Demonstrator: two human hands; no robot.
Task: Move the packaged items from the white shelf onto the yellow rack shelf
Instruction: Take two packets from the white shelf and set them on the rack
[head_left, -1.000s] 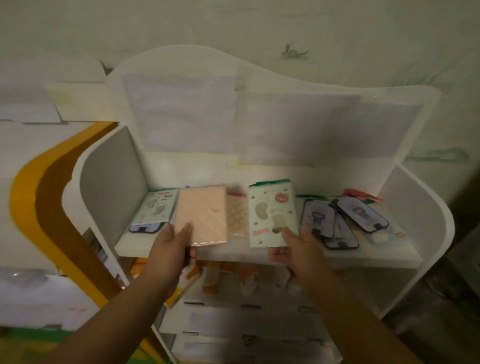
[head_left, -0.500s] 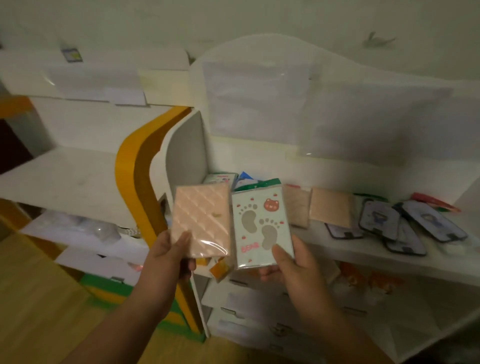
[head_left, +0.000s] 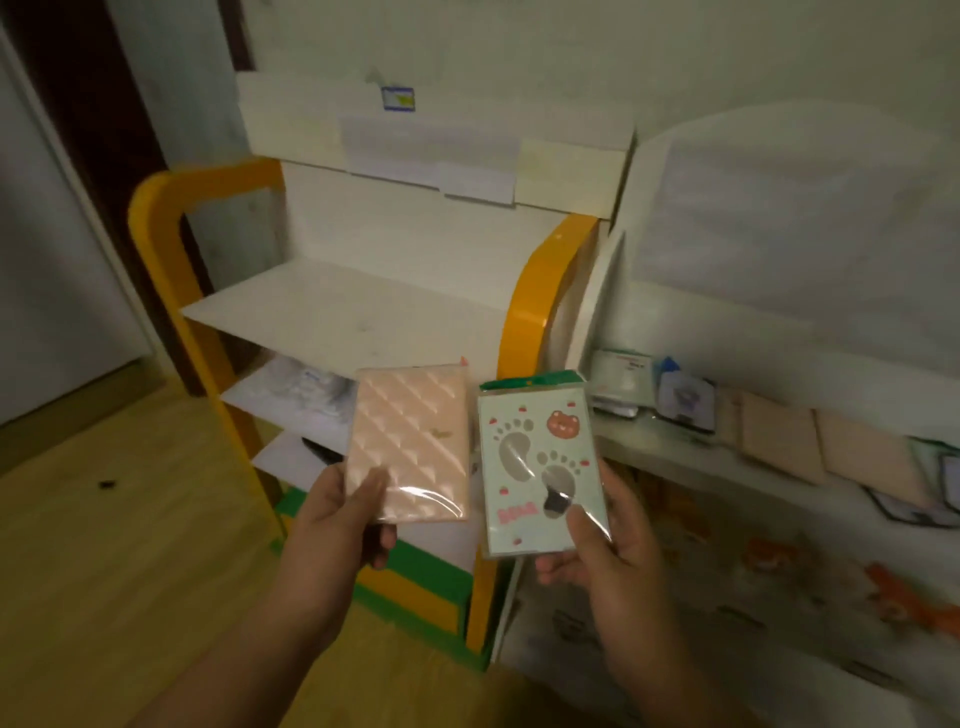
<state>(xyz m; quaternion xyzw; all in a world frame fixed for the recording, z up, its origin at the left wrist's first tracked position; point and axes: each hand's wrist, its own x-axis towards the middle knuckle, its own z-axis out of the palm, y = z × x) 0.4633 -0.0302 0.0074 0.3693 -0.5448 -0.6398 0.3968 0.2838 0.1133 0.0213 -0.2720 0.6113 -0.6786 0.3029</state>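
Wooden floor and pale wall are framing the yellow-framed rack with white top shelf (head_left: 332, 312), standing bare. Left hand (head_left: 337, 525) is pinching a peach quilted wrapped packet (head_left: 410, 441); right hand (head_left: 605, 540) is gripping a mint footprint-print wrapped packet (head_left: 537, 462). Judgement: carry both flat onto that shelf, well back from the edge. The white shelf (head_left: 675, 447) is running out of frame, remaining packets blurred.

No text can be read with certainty; pink lettering on the footprint package (head_left: 540, 462) is too blurred.
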